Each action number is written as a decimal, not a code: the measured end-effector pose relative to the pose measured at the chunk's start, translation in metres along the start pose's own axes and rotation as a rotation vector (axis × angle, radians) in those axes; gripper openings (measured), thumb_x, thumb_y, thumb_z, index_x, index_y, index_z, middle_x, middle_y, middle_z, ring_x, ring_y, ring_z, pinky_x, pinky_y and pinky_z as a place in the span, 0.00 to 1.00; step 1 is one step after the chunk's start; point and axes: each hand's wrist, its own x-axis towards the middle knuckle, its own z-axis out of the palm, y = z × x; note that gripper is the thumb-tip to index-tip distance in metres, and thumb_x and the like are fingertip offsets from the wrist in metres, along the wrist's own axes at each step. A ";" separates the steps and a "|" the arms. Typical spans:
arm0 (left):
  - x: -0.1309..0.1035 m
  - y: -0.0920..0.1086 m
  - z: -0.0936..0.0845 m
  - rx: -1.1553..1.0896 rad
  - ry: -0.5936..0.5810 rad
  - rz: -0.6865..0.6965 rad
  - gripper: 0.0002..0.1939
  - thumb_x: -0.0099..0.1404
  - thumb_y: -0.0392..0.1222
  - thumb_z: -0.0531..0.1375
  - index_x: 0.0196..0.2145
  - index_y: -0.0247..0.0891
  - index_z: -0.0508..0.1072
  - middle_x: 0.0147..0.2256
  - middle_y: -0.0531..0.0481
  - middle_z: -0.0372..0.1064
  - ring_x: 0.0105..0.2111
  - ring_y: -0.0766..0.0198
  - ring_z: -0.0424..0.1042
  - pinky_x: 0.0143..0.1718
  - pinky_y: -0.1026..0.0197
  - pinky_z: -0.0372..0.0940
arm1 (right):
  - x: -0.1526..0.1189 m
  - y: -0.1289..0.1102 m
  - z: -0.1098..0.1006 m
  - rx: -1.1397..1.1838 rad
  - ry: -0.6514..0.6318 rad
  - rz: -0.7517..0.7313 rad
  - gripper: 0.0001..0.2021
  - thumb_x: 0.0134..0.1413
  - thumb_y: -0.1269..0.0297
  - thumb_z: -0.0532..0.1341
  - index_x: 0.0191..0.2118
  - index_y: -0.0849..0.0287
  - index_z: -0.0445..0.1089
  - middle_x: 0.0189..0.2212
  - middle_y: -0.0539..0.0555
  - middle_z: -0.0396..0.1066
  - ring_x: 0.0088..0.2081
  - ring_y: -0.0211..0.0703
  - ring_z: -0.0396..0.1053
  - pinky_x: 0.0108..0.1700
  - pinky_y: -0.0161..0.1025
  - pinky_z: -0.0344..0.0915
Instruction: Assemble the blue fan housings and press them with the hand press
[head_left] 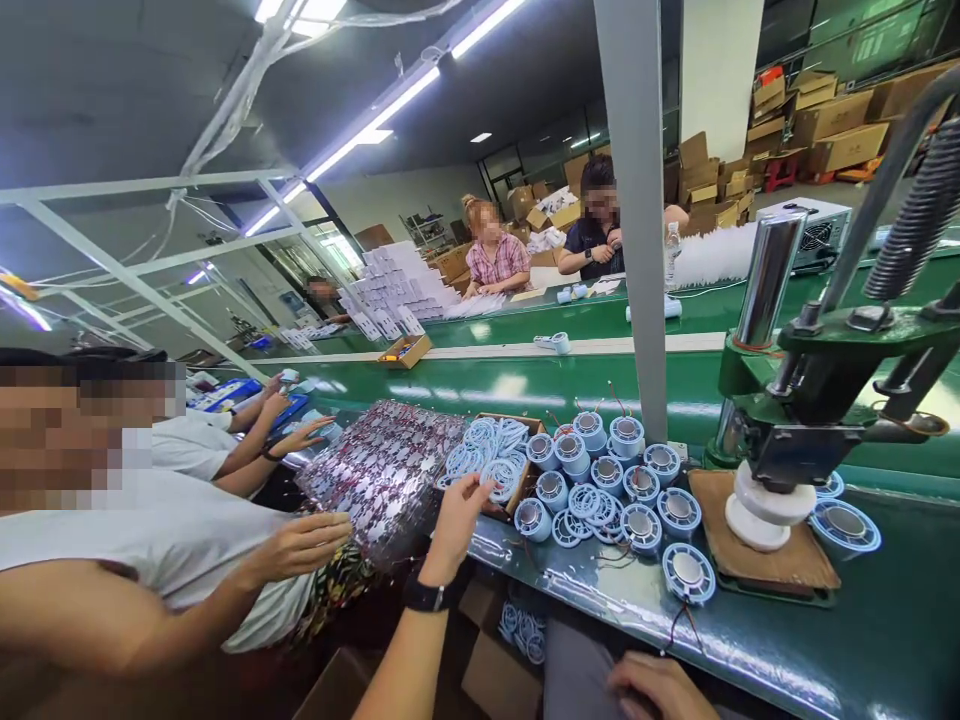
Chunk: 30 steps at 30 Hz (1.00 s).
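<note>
My left hand (466, 498), with a dark band at the wrist, reaches to a cardboard box of light blue plastic rings (484, 440). Its thumb and fingertips are closed on the edge of a light blue ring (502, 480) at the front of the box. Low in the view, my right hand (664, 685) rests by my lap, fingers loosely bent and apart, with nothing visible in it. Between the box and a green press (780, 450) stand several light blue round housings (641, 525) with silver discs, some with wires. More loose rings (589, 512) lie among them.
A white press head (769, 510) sits over a brown pad (709, 515). Left of the box lies a sheet of silver parts (382, 460). A co-worker's hand (304, 545) is close on the left. A grey post (637, 220) rises behind the housings. Below the bench are more rings (523, 632).
</note>
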 end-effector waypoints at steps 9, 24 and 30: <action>-0.140 0.015 0.067 -0.568 -0.178 -0.363 0.22 0.52 0.58 0.70 0.31 0.33 0.78 0.27 0.45 0.75 0.24 0.62 0.70 0.25 0.63 0.65 | 0.022 -0.083 -0.033 0.079 0.212 -0.128 0.41 0.49 0.77 0.64 0.68 0.53 0.52 0.64 0.62 0.58 0.58 0.50 0.66 0.55 0.44 0.70; -0.163 0.040 0.097 -1.168 -0.150 -0.806 0.25 0.46 0.59 0.74 0.35 0.40 0.78 0.34 0.50 0.76 0.36 0.57 0.74 0.42 0.54 0.70 | -0.004 -0.083 -0.038 0.047 0.232 -0.159 0.32 0.50 0.61 0.72 0.60 0.53 0.65 0.52 0.60 0.71 0.54 0.53 0.67 0.57 0.48 0.67; -0.171 0.046 0.095 -1.245 -0.200 -0.725 0.16 0.61 0.49 0.68 0.45 0.41 0.78 0.42 0.48 0.76 0.36 0.61 0.74 0.46 0.53 0.71 | -0.015 -0.090 -0.037 0.017 0.258 -0.119 0.33 0.49 0.69 0.71 0.61 0.51 0.64 0.60 0.60 0.63 0.61 0.55 0.61 0.63 0.50 0.61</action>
